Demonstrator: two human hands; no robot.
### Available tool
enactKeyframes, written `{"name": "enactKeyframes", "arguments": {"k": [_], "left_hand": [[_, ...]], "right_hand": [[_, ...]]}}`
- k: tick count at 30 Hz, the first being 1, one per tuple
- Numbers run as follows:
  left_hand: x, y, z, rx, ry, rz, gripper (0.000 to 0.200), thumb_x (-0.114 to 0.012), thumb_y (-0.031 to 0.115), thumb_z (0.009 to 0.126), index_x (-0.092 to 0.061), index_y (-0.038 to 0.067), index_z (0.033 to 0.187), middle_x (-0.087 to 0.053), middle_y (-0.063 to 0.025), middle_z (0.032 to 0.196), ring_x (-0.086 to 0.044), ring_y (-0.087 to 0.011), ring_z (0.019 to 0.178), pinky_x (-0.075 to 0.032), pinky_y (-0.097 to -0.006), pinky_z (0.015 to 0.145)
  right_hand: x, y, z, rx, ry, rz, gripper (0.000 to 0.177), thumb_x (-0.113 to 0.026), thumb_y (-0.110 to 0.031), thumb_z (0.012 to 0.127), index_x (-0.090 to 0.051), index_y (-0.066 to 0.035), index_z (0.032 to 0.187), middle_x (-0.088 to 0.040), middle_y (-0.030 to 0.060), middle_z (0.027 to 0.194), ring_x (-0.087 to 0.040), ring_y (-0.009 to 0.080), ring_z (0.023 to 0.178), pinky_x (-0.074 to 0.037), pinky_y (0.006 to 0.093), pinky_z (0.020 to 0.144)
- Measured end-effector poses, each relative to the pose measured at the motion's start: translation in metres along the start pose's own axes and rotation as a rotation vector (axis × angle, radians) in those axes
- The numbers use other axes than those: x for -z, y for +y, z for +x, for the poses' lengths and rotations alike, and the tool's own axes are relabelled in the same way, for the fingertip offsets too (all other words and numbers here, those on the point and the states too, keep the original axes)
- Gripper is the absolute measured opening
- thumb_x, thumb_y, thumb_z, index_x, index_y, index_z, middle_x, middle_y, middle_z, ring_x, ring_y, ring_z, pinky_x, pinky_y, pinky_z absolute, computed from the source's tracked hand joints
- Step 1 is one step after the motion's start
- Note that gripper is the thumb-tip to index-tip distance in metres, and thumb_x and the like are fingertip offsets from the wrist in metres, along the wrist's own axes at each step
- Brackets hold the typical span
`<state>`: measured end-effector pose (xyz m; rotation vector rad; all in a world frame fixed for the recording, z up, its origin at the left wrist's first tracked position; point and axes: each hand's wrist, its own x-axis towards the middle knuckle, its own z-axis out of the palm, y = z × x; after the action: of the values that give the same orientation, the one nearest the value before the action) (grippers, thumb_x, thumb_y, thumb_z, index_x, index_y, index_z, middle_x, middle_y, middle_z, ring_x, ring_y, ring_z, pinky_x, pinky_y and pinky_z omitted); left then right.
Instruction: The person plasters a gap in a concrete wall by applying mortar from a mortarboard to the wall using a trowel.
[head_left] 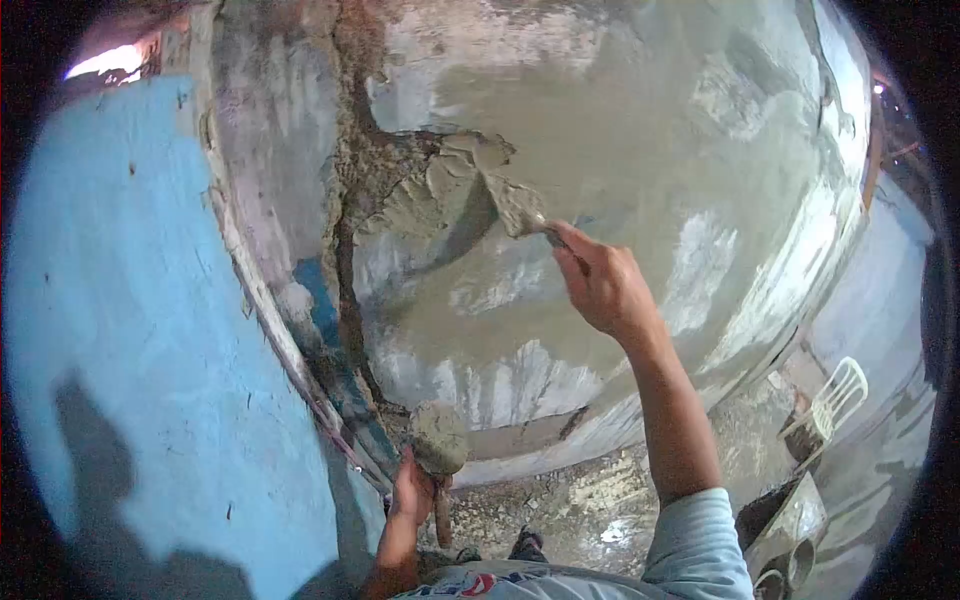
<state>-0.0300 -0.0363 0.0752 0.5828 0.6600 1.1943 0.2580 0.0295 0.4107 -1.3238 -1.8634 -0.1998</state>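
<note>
My right hand point(610, 285) is wrapped round the handle of a trowel point(515, 205), its blade coated in wet grey mortar and held against the wall. Thick fresh mortar point(425, 200) is spread beside the blade, over a rough broken patch point(385, 160). Low in front of my body, my left hand point(412, 492) grips a rounded, mortar-covered tool point(438, 438). A brown handle-like piece point(443, 515) hangs below that hand. The exact kind of this tool I cannot tell.
Damp, partly smoothed plaster covers the wall point(640, 130). A deep vertical crack point(350, 300) runs down its left part. A blue wall point(150, 300) stands close on the left. Debris litters the floor point(600, 500); a pale plastic chair point(840, 395) and bucket-like containers point(800, 560) are at right.
</note>
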Motion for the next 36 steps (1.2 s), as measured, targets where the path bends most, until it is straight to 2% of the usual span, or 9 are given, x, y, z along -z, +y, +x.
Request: {"name": "enactKeyframes", "arguments": {"k": [4,10,13,17,18,22,26,33,36], "left_hand": [[0.007,0.0,0.008,-0.002,-0.038,0.002,0.068,-0.043,0.063,0.104,-0.047,0.008,0.146,-0.064,-0.0101,0.125,-0.063,-0.0268,0.103,-0.051,-0.0416,0.082],[0.018,-0.016,0.013,-0.001,-0.029,-0.038,0.065,-0.041,0.061,0.104,-0.051,0.01,0.144,-0.063,-0.0107,0.129,-0.064,-0.0302,0.108,-0.055,-0.0464,0.08],[0.009,-0.006,0.009,-0.003,-0.086,-0.03,0.064,-0.042,0.062,0.104,-0.053,0.01,0.14,-0.065,-0.0112,0.125,-0.065,-0.0309,0.103,-0.055,-0.047,0.078],[0.021,-0.011,0.011,-0.008,-0.014,-0.021,0.065,-0.046,0.062,0.102,-0.054,0.009,0.137,-0.065,-0.0093,0.119,-0.065,-0.0299,0.1,-0.055,-0.0465,0.075],[0.022,-0.012,0.013,-0.029,-0.024,-0.034,0.065,-0.047,0.062,0.102,-0.054,0.009,0.137,-0.065,-0.0091,0.119,-0.065,-0.0301,0.099,-0.055,-0.0467,0.075],[0.028,-0.012,0.011,-0.044,0.026,-0.071,0.065,-0.052,0.063,0.1,-0.054,0.009,0.137,-0.066,-0.0084,0.116,-0.065,-0.03,0.097,-0.056,-0.0478,0.076],[0.04,-0.011,0.013,0.012,-0.05,-0.071,0.062,-0.048,0.055,0.105,-0.047,0.01,0.148,-0.058,-0.0083,0.135,-0.057,-0.0297,0.115,-0.048,-0.0469,0.091],[0.01,-0.004,0.009,-0.108,-0.005,-0.029,0.067,-0.047,0.059,0.104,-0.047,0.009,0.148,-0.061,-0.0085,0.134,-0.058,-0.0274,0.12,-0.051,-0.0456,0.089],[0.029,-0.004,0.014,-0.008,-0.07,-0.03,0.061,-0.036,0.053,0.109,-0.042,0.011,0.154,-0.055,-0.0082,0.146,-0.054,-0.0299,0.13,-0.045,-0.0482,0.106]], "right_hand": [[0.01,-0.001,-0.006,-0.029,0.017,0.058,0.034,-0.057,-0.019,0.103,-0.061,-0.007,0.134,-0.072,0.0238,0.094,-0.07,0.0451,0.089,-0.055,0.0456,0.076],[-0.042,0.0,-0.006,-0.247,0.327,0.486,0.031,-0.054,-0.017,0.106,-0.06,-0.005,0.134,-0.069,0.0156,0.086,-0.067,0.0216,0.069,-0.053,0.0338,0.071],[-0.06,-0.012,-0.002,-0.198,0.337,0.427,0.032,-0.054,-0.018,0.106,-0.06,-0.005,0.135,-0.064,0.0123,0.079,-0.059,0.014,0.066,-0.052,0.031,0.067],[-0.088,-0.023,0.012,-0.082,0.386,0.403,0.031,-0.057,-0.015,0.104,-0.061,-0.004,0.133,-0.069,0.0221,0.086,-0.067,0.0248,0.068,-0.053,0.0337,0.068],[-0.083,-0.039,0.016,-0.193,0.303,0.41,0.03,-0.057,-0.014,0.103,-0.061,-0.004,0.131,-0.069,0.0272,0.091,-0.072,0.0362,0.077,-0.055,0.0388,0.071],[-0.104,-0.057,0.032,0.049,0.369,0.379,0.033,-0.06,-0.019,0.101,-0.061,-0.009,0.133,-0.069,0.0264,0.091,-0.068,0.047,0.083,-0.054,0.0518,0.068],[-0.095,-0.048,0.021,0.04,0.345,0.124,0.037,-0.06,-0.025,0.101,-0.06,-0.019,0.137,-0.067,0.0188,0.088,-0.068,0.0437,0.075,-0.053,0.0518,0.063],[-0.041,-0.024,0.017,0.116,0.177,-0.226,0.039,-0.06,-0.031,0.1,-0.059,-0.027,0.14,-0.065,0.0114,0.086,-0.069,0.0368,0.068,-0.055,0.0486,0.057],[-0.018,-0.03,0.028,0.141,0.148,-0.321,0.038,-0.059,-0.031,0.101,-0.059,-0.027,0.138,-0.066,0.0127,0.088,-0.07,0.0381,0.069,-0.056,0.05,0.056]]}}
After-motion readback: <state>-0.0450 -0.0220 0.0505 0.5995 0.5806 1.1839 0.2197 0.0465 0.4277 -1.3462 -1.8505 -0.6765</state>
